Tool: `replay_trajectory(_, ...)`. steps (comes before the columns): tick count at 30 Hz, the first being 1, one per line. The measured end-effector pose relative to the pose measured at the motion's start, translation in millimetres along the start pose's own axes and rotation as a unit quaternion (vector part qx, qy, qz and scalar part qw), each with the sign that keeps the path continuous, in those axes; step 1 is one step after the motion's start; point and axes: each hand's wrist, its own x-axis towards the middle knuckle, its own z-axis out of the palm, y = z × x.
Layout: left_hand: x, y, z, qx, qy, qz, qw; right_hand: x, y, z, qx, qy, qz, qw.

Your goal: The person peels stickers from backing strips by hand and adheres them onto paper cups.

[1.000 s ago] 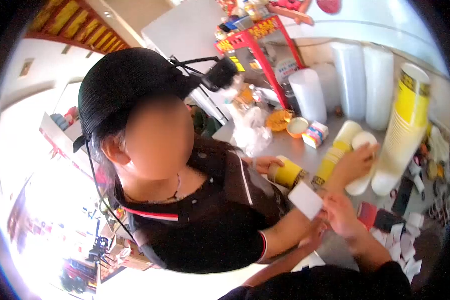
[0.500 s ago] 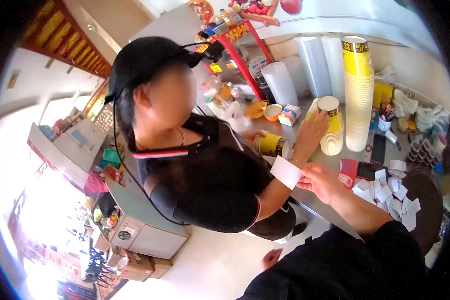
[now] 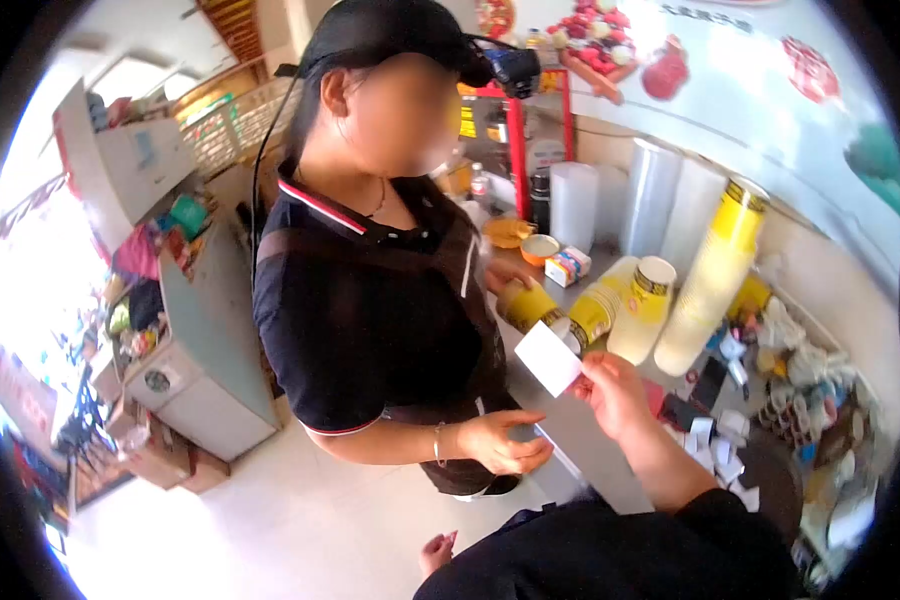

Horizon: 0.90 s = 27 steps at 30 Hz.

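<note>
My right hand [image 3: 615, 393] pinches a blank white paper slip [image 3: 549, 359] by its lower right corner, above the counter's front edge. At the lower left, my left hand [image 3: 438, 552] is small in view with its fingers curled; whether they hold anything I cannot make out. A co-worker in a dark shirt and cap stands facing the counter. The co-worker's near hand [image 3: 505, 443] is below the slip, fingers apart and not touching it. Their far hand [image 3: 510, 275] is at a yellow paper cup [image 3: 530, 307] lying on its side.
Beyond the slip stand a short cup stack [image 3: 642, 312] and a tall leaning one [image 3: 712, 275]; another stack [image 3: 600, 308] lies tilted. Several white slips [image 3: 720, 455] are heaped by my right forearm. A small box [image 3: 568, 266] and an orange bowl [image 3: 540, 249] sit further back.
The co-worker's near hand has left the cup stack and come down toward the front, below the slip. My right hand still holds the slip, now tilted differently. The view has shifted.
</note>
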Motion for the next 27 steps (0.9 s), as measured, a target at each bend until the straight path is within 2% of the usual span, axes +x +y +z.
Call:
replay_trajectory(3, -10, 78, 45, -0.088, 0.057, -0.006, 0.994, 17, 5, -10, -0.055, 0.0, -0.031, 0.998)
replay_trajectory(4, -4, 82, 55, -0.093, 0.039, -0.002, 0.995, 22, 6, -17, -0.11, -0.032, -0.078, 0.99)
replay_trajectory(7, -2, 87, 76, 0.014, -0.006, 0.051, 0.999, 35, 2, -29, -0.166, -0.064, -0.097, 0.979)
replay_trajectory(8, 0, 87, 79, 0.068, -0.013, 0.176, 0.982, 44, 0, -32, -0.16, -0.072, -0.083, 0.981)
replay_trajectory(9, -2, 86, 80, 0.077, -0.004, 0.161, 0.984, 49, 1, -33, -0.164, -0.085, -0.106, 0.977)
replay_trajectory(11, -23, 142, 83, 0.132, -0.054, 0.056, 0.988, 51, 5, -36, -0.156, -0.085, -0.108, 0.978)
replay_trajectory(12, -17, 132, 81, 0.195, -0.047, 0.069, 0.977, 51, 4, -37, -0.191, -0.084, -0.136, 0.968)
replay_trajectory(13, -15, 137, 84, 0.198, -0.038, 0.064, 0.977, 58, 0, -37, -0.227, -0.094, -0.172, 0.954)
replay_trajectory(14, -10, 145, 87, 0.167, -0.029, 0.088, 0.981, 57, -2, -42, -0.193, -0.107, -0.115, 0.969)
replay_trajectory(15, -8, 149, 89, 0.137, -0.023, 0.114, 0.984, 62, 1, -39, -0.188, -0.119, -0.112, 0.968)
replay_trajectory(17, -2, 152, 92, 0.119, -0.018, 0.11, 0.987, 64, 2, -35, -0.073, -0.152, -0.138, 0.976)
replay_trajectory(22, 0, 141, 96, 0.047, -0.007, 0.075, 0.996, 68, -6, -34, -0.093, -0.215, -0.118, 0.965)
replay_trajectory(25, 1, 113, 95, -0.177, 0.006, 0.011, 0.984, 72, -5, -31, -0.088, -0.24, -0.119, 0.96)
replay_trajectory(26, -12, 135, 88, -0.033, 0.03, 0.07, 0.997, 72, -4, -31, -0.089, -0.237, -0.124, 0.959)
replay_trajectory(27, -18, 154, 87, 0.033, 0.045, 0.098, 0.994, 73, -5, -31, -0.091, -0.238, -0.118, 0.96)
